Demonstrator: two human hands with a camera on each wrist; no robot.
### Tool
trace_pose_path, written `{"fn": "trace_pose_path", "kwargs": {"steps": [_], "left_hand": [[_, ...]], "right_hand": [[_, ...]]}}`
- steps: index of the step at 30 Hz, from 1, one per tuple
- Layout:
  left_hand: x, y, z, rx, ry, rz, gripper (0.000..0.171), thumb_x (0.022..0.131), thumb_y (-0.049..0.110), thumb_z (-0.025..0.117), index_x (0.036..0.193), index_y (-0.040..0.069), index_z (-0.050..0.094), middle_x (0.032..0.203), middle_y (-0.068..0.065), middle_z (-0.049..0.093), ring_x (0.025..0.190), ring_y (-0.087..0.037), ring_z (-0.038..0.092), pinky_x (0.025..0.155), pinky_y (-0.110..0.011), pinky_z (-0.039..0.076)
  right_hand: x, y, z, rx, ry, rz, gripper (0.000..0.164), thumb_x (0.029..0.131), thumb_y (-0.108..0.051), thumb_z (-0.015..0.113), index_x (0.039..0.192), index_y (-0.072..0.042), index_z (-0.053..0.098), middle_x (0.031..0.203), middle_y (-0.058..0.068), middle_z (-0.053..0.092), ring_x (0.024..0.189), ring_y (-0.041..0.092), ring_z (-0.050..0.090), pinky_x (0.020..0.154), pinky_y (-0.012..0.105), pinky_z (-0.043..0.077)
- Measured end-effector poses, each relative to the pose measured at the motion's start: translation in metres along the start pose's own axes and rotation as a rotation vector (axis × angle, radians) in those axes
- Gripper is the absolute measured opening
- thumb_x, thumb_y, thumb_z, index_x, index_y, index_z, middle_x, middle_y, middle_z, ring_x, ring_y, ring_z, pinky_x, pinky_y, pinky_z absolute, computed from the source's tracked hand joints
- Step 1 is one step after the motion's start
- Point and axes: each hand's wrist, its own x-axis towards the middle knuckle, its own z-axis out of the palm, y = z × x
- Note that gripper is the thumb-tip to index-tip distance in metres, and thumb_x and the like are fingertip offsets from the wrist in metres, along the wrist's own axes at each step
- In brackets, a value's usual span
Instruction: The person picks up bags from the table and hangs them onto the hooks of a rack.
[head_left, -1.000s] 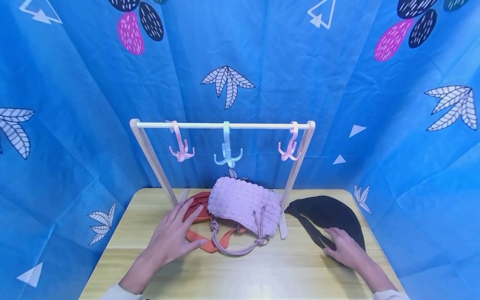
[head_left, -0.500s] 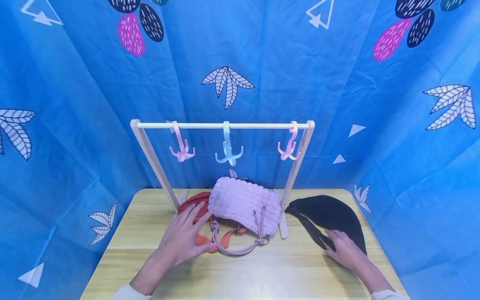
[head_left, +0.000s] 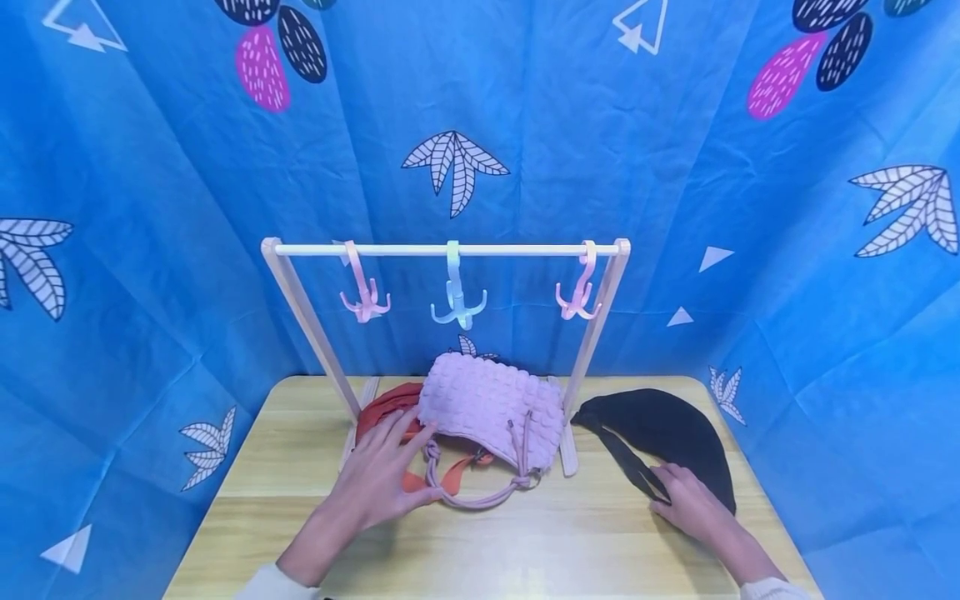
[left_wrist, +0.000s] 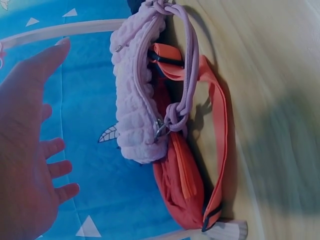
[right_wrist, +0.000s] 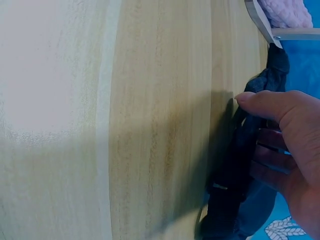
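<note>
In the head view my left hand (head_left: 378,462) hovers with fingers spread over the red waist bag (head_left: 378,408), its thumb near the knotted handle of the lilac puffy handbag (head_left: 487,404). It holds nothing. The left wrist view shows the lilac handbag (left_wrist: 135,90) lying partly over the red bag (left_wrist: 177,185) and its orange strap (left_wrist: 220,130). On the right, my right hand (head_left: 690,500) is at the near edge of the crescent-shaped black bag (head_left: 652,421). The right wrist view has the thumb and bent fingers around the black bag's strap (right_wrist: 240,145).
A wooden rack with a white bar (head_left: 405,250) stands behind the bags. From it hang a pink hook (head_left: 365,304), a light blue hook (head_left: 457,304) and another pink hook (head_left: 577,300). The wooden table (head_left: 540,550) is enclosed by a blue patterned curtain (head_left: 570,125).
My left hand has moved right, from over the red bag towards the lilac handbag. My right hand has stayed at the black bag, its fingers shifting slightly at the strap.
</note>
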Motion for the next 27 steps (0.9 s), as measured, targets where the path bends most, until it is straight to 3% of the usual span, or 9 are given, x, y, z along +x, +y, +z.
{"fn": "trace_pose_path", "kwargs": {"steps": [6, 13, 15, 20, 27], "left_hand": [[0.002, 0.005, 0.002, -0.008, -0.027, -0.004, 0.101, 0.080, 0.095, 0.043, 0.161, 0.037, 0.035, 0.171, -0.004, 0.032, 0.156, -0.036, 0.033, 0.120, -0.065, 0.038], [0.002, 0.010, 0.009, 0.000, -0.064, 0.010, 0.097, 0.083, 0.089, 0.053, 0.160, 0.033, 0.039, 0.169, -0.008, 0.036, 0.155, -0.037, 0.035, 0.121, -0.063, 0.038], [0.002, 0.011, 0.011, 0.009, -0.061, 0.019, 0.098, 0.083, 0.092, 0.047, 0.161, 0.032, 0.038, 0.169, -0.008, 0.037, 0.154, -0.037, 0.037, 0.119, -0.063, 0.040], [0.003, 0.014, 0.016, -0.006, -0.052, 0.022, 0.099, 0.082, 0.094, 0.040, 0.161, 0.034, 0.037, 0.168, -0.007, 0.037, 0.154, -0.036, 0.036, 0.118, -0.066, 0.040], [0.003, 0.020, 0.022, -0.037, -0.042, 0.018, 0.099, 0.083, 0.094, 0.042, 0.160, 0.032, 0.039, 0.169, -0.007, 0.036, 0.154, -0.037, 0.037, 0.120, -0.067, 0.037]], "right_hand": [[0.000, 0.003, 0.004, -0.010, -0.005, 0.012, 0.054, 0.076, -0.016, 0.090, 0.120, 0.006, 0.069, 0.112, 0.021, 0.070, 0.104, 0.039, 0.069, 0.090, 0.054, 0.060], [0.001, 0.004, 0.005, -0.007, -0.013, 0.034, 0.042, 0.076, -0.013, 0.088, 0.111, 0.002, 0.073, 0.104, 0.015, 0.070, 0.095, 0.031, 0.069, 0.083, 0.049, 0.061], [0.002, 0.003, 0.005, 0.001, -0.025, 0.044, 0.040, 0.077, -0.013, 0.087, 0.111, 0.001, 0.074, 0.104, 0.015, 0.069, 0.093, 0.030, 0.070, 0.081, 0.049, 0.061], [0.002, 0.001, 0.004, 0.032, -0.055, 0.078, 0.040, 0.080, -0.012, 0.085, 0.116, 0.003, 0.072, 0.107, 0.018, 0.069, 0.096, 0.036, 0.071, 0.083, 0.053, 0.062], [0.004, -0.004, 0.005, 0.060, -0.066, 0.103, 0.036, 0.082, -0.007, 0.083, 0.114, 0.005, 0.072, 0.109, 0.022, 0.070, 0.099, 0.042, 0.071, 0.085, 0.056, 0.061]]}}
